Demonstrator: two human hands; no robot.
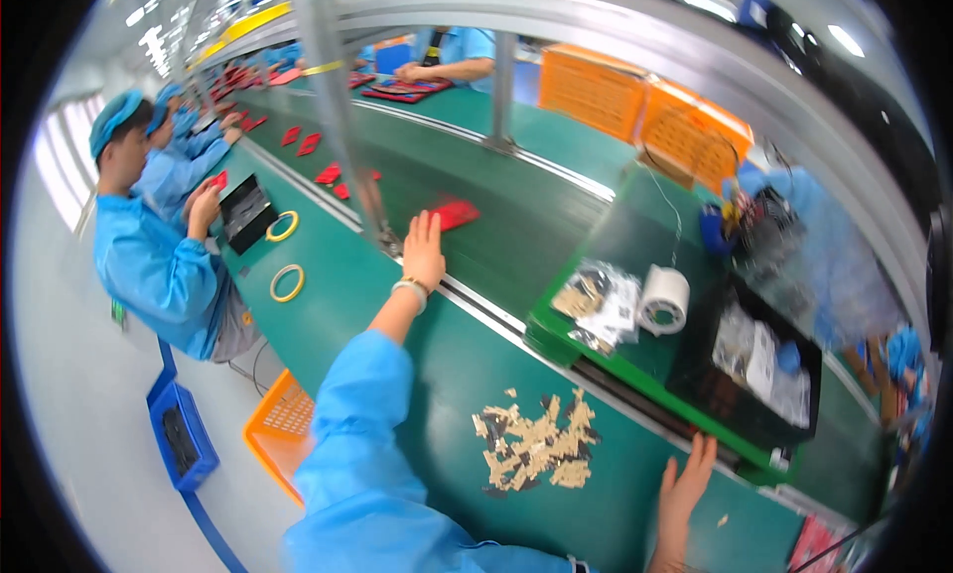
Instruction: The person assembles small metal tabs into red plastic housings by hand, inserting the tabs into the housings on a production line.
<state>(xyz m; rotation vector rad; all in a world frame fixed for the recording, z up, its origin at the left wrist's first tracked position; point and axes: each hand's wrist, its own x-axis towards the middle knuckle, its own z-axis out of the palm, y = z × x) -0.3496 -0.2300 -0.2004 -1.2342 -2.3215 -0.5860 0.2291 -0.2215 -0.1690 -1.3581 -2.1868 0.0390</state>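
My left hand [425, 254] reaches out over the near edge of the conveyor belt [536, 255], its fingers stretched out. A motion-blurred red flat piece [458, 213] lies on the belt right by its fingertips; whether they touch cannot be made out. My right hand [685, 486] is at the lower right with fingers extended and nothing in it, beside the front edge of a green platform [635, 394]. Between my hands, a loose pile of small beige and dark pieces [536, 444] is spread on the green worktable [437, 404].
The platform carries a white roll [664, 300], plastic bags of small parts [599, 300] and a black bin [764, 365]. A metal post [338, 107] rises beside the belt. Co-workers [159, 260] sit at left near yellow tape rings [287, 282]. An orange crate [278, 429] stands below.
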